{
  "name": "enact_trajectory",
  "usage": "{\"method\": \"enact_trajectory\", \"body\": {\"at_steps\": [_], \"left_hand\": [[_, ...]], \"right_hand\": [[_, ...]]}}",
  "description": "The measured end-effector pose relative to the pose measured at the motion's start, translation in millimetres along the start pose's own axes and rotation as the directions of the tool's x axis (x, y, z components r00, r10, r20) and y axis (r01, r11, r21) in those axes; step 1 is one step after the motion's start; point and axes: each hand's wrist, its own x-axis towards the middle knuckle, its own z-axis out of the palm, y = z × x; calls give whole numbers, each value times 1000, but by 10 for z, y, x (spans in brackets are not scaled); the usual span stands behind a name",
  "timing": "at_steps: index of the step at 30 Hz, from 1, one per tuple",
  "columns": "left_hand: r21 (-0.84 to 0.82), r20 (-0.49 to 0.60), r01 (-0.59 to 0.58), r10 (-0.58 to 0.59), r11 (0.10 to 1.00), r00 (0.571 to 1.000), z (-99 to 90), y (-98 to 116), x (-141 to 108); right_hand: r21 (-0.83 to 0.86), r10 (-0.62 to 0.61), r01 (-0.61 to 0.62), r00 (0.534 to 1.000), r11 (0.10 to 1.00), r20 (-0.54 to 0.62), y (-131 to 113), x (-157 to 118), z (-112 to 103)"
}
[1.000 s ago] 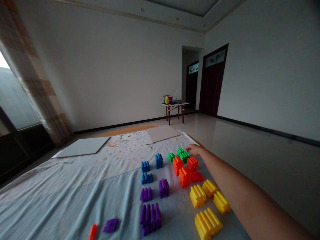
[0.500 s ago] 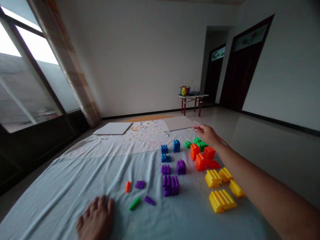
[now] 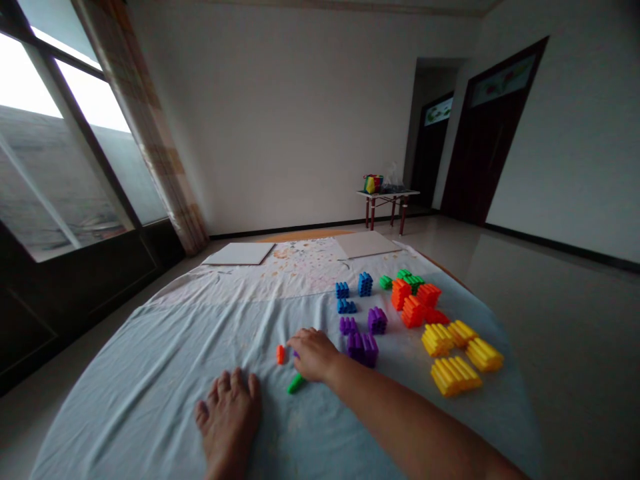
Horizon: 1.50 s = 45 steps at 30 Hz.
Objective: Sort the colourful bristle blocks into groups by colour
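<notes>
My right hand (image 3: pixel 314 353) reaches in over the cloth, its fingers curled down round a purple piece (image 3: pixel 296 354), mostly hidden under them. An orange piece (image 3: pixel 281 354) lies just left of the fingertips, and a green piece (image 3: pixel 295 383) is just below them. My left hand (image 3: pixel 233 417) rests flat on the cloth at the lower left with its fingers apart, holding nothing. Right of my right hand are purple blocks (image 3: pixel 363 348), with blue blocks (image 3: pixel 365 285) behind. Orange blocks (image 3: pixel 413 311), green blocks (image 3: pixel 411 280) and yellow blocks (image 3: pixel 455 375) stand in groups farther right.
A light blue cloth (image 3: pixel 165 360) covers the round table. Two flat boards, a white one (image 3: pixel 240 253) and a beige one (image 3: pixel 369 244), lie at its far side. A small side table (image 3: pixel 388 195) with a colourful item and a plastic bag stands beyond.
My right hand has come from beside the beige board back to the loose pieces, closing over the purple ones. The view has shifted, so the blocks and my left hand appear farther right.
</notes>
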Motion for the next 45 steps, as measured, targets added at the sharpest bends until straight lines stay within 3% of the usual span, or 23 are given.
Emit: {"method": "enact_trajectory", "body": {"at_steps": [4,8,14,18,22,28,31,34,36,39,42,45], "left_hand": [[3,5,-10,10,1000,1000,23,-3,13],[-23,-21,-23,22,999,1000,63,-14,50],[-47,6,-16,16,999,1000,1,-1,24],[-61,12,-13,14,998,1000,-2,-8,24],[-74,8,-17,17,997,1000,21,-21,45],[-89,-5,-24,24,996,1000,0,-15,40],[-85,-16,-32,31,996,999,12,-22,43],[-78,-29,-34,32,996,999,40,-35,54],[-78,-36,-32,30,996,999,52,-39,59],[-77,-23,-28,27,997,999,44,-30,54],[-59,-10,-25,25,998,1000,13,-11,40],[-55,-1,-21,21,998,1000,-3,1,33]], "right_hand": [[-118,104,-98,994,988,42,35,62,167],[-88,89,-92,995,992,-40,37,5,101],[5,12,-11,989,1000,-149,-104,-414,-26],[-5,42,-43,998,999,-39,-150,-704,29],[-13,62,-62,995,998,77,-101,-796,35],[5,-208,208,975,978,79,-11,-791,-20],[-32,-235,241,962,970,138,11,-760,64],[-8,-238,240,964,971,123,16,-739,107],[61,-256,252,964,966,76,13,-760,30],[176,-226,231,973,957,-43,43,-841,-272],[224,-94,130,982,966,-166,176,-921,-660],[192,21,18,979,981,-204,396,-943,-924]]}}
